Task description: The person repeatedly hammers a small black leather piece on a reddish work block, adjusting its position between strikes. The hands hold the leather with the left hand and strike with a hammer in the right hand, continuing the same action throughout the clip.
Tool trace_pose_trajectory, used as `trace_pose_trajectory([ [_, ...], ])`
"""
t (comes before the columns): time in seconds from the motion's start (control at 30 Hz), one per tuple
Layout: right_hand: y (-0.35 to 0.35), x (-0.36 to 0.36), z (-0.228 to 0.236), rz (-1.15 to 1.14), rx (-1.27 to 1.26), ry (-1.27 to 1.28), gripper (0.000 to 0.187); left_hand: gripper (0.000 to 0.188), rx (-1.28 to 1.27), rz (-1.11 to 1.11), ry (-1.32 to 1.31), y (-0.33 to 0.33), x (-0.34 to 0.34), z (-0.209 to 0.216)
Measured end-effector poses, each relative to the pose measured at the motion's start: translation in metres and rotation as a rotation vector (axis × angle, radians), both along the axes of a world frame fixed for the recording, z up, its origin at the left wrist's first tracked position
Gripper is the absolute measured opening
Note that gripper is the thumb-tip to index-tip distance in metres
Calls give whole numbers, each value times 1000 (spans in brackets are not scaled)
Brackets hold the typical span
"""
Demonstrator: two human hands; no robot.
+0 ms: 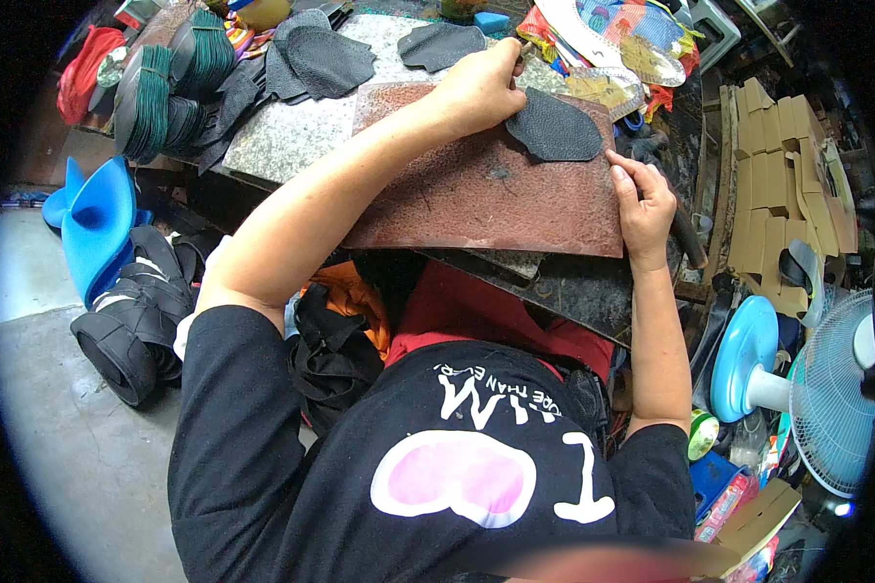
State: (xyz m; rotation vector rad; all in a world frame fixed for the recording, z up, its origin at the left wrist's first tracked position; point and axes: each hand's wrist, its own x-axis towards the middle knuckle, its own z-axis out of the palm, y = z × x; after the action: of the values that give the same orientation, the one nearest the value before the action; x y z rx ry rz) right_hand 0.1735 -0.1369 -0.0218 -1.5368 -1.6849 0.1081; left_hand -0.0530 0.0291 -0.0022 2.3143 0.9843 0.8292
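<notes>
A reddish-brown board [428, 209] with a worn surface lies on the worktable in front of me. On its far right part rests a black grained leather piece [554, 128] with a curved outline. My left hand [481, 89] reaches across to the far edge of the board, its fingers closed by the leather piece's upper left end. A small thin tip shows at those fingers, too little to name. At the board's right edge is my right hand [644, 202], thumb and forefinger close together near the leather's right corner. Whatever this pinch holds is hidden.
More black leather pieces [321, 60] lie on the speckled stone slab [287, 141] at the far left, beside spools of green cord [146, 112]. Pale curved templates [608, 87] sit far right. Cardboard boxes [778, 175] and a fan [836, 389] stand on the right.
</notes>
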Motion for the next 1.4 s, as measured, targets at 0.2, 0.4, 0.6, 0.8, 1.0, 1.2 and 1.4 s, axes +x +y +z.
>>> trace_pose_trajectory([
  [0.2,-3,-11,4,-4,61,96,15,42,-14,-48,-79,-6,-5,-6],
  [0.4,0,-20,17,-6,204,-207,17,42,47,-61,-122,-10,-5,-10],
  [0.6,3,-15,20,68,170,-234,18,29,52,-27,-120,-15,-3,-6],
  [0.8,2,-18,19,64,120,-194,17,40,224,69,-57,-18,-6,-1],
  [1.0,-12,12,43,-22,-54,-301,25,46,589,174,-16,-23,-8,12],
  [1.2,-38,64,36,-404,-547,-449,45,29,-274,165,-270,2,-14,29],
  [1.4,-38,58,25,-479,-380,-54,37,20,-441,-59,-570,8,3,10],
])
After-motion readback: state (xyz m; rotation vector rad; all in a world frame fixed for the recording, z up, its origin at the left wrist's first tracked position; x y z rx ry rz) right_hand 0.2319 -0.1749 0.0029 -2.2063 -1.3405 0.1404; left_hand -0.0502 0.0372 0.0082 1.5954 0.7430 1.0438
